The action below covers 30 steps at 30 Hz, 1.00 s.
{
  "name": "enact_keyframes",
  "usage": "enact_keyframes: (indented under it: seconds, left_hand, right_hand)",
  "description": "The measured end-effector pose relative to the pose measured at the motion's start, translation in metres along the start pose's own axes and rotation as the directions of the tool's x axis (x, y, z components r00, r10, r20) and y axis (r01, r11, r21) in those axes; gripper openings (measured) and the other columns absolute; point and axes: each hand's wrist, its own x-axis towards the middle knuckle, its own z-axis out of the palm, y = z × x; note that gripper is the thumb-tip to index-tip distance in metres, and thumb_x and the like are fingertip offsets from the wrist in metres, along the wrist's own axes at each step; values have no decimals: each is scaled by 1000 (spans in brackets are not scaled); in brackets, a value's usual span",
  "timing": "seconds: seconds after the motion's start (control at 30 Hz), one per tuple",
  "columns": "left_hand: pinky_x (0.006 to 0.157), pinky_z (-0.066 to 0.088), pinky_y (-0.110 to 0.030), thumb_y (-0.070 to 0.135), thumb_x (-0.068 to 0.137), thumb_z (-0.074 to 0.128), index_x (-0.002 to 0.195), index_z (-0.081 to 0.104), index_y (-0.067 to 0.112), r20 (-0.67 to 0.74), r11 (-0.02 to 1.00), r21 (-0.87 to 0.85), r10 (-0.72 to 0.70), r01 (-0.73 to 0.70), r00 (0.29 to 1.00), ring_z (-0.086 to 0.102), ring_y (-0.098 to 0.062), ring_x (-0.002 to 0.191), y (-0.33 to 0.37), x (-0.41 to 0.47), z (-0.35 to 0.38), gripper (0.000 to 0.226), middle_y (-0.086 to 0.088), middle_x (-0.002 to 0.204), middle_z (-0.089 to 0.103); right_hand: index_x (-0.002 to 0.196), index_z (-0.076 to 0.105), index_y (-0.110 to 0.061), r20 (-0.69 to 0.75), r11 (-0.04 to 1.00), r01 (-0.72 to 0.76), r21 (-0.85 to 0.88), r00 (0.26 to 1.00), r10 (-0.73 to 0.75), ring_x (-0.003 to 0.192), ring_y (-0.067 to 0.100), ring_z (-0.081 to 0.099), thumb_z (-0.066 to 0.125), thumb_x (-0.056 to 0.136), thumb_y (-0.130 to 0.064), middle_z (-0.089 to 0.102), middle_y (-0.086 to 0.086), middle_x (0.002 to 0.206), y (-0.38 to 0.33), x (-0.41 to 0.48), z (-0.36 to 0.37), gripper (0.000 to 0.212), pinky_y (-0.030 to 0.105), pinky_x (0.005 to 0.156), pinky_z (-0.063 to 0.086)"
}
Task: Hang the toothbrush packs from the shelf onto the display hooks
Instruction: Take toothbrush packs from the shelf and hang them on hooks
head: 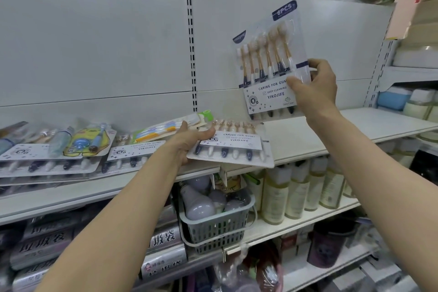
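Your right hand (315,87) grips the raised pack (270,61) by its lower right edge. The thumb lies across the front beside the label and the fingers curl round behind. The raised pack stands upright above the shelf (331,135), clear of it and close in front of the back panel (118,42) that rises from the shelf's rear. It is a clear bag marked 6PCS and YIKOJIFE, with six brushes side by side, heads up. Whether its top touches the back panel cannot be told.

Your left hand (189,142) holds the flat pack (232,147) at its left end, thumb on top. The fingers beneath it are mostly hidden. The flat pack is of the same kind and lies label up at the shelf's front edge, near the middle, with its near side overhanging that edge. Whether it rests on the shelf or is lifted just off it cannot be told.

On the shelf's left part lie the stacked packs (47,152), label up and overlapping one another, with a yellow pack (87,142) on top. A coloured pack (161,129) lies toward the shelf's rear, just behind your left hand.

Below the shelf, under the flat pack, a grey basket (213,227) holds bulbs (199,206). To the right of the basket, also below the shelf, stands a row of pale bottles (296,192).
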Motion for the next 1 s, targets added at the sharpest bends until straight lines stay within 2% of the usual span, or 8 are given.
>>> enact_keyframes:
  seconds: [0.1, 0.2, 0.33, 0.53, 0.7, 0.8, 0.9, 1.0]
  left_hand:
    - [65, 61, -42, 2, 72, 82, 155, 11, 43, 29, 1000, -17, 26, -25, 999, 74, -28, 91, 0, -5, 7, 117, -12, 148, 49]
    - [75, 60, -43, 8, 58, 85, 154, 15, 45, 41, 997, -77, 23, -20, 999, 73, -28, 96, -2, 0, 8, 125, -10, 155, 40]
    - [55, 60, -40, 6, 64, 81, 155, 12, 45, 56, 985, -172, 24, -14, 998, 74, -29, 85, -4, 3, 14, 120, -14, 155, 40]
    - [53, 59, -39, -5, 77, 74, 153, 17, 48, 71, 987, -152, 60, -49, 996, 75, -28, 79, -1, 4, 30, 109, -11, 155, 38]
    - [68, 62, -44, -1, 80, 74, 152, 17, 51, 105, 988, -151, 45, -29, 993, 75, -29, 86, 4, 9, 44, 106, -10, 155, 40]
    - [63, 62, -43, 1, 85, 70, 153, 15, 49, 96, 971, -237, 11, 12, 995, 74, -29, 86, 6, 16, 50, 100, -8, 150, 47]
    - [42, 56, -29, 3, 91, 65, 146, 32, 39, 48, 970, -235, -46, 56, 998, 71, -23, 76, 3, 22, 57, 74, -6, 121, 62]
    - [42, 53, -23, 8, 92, 65, 133, 47, 13, 41, 984, -159, -76, 81, 996, 66, -17, 51, -6, 25, 67, 45, -7, 86, 68]
  right_hand:
    - [112, 52, -30, 2, 1000, 6, 6, 1000, -6, 94, 19, 69, 71, 84, -18, 65, -4, 102, 0, 0, -3, 36, 43, 81, 61]
    - [112, 52, -29, -12, 1000, 10, 28, 1000, -10, 93, 20, 69, 72, 85, -17, 65, -3, 102, -1, 1, -8, 36, 42, 74, 62]
    - [110, 51, -30, -21, 999, 29, 44, 999, -28, 92, 18, 69, 71, 86, -16, 65, -5, 100, -5, 6, -17, 35, 36, 73, 61]
    - [112, 51, -28, -21, 997, 60, 47, 998, -59, 91, 18, 70, 72, 86, -16, 65, -4, 101, -7, 10, -26, 35, 30, 68, 60]
    - [110, 51, -30, -39, 997, 69, 28, 997, -68, 91, 18, 70, 72, 84, -17, 66, -4, 101, -9, 15, -37, 36, 42, 78, 62]
    - [106, 51, -34, -56, 997, 73, 41, 996, -70, 92, 17, 70, 72, 83, -16, 66, -3, 101, -9, 17, -45, 36, 43, 82, 61]
    - [101, 49, -38, -92, 994, 88, 58, 992, -83, 93, 18, 69, 73, 81, -18, 65, -4, 100, -12, 20, -53, 37, 43, 86, 59]
    - [102, 49, -37, -97, 991, 113, 67, 990, -106, 89, 14, 68, 73, 82, -16, 64, -6, 99, -13, 24, -61, 37, 39, 82, 60]
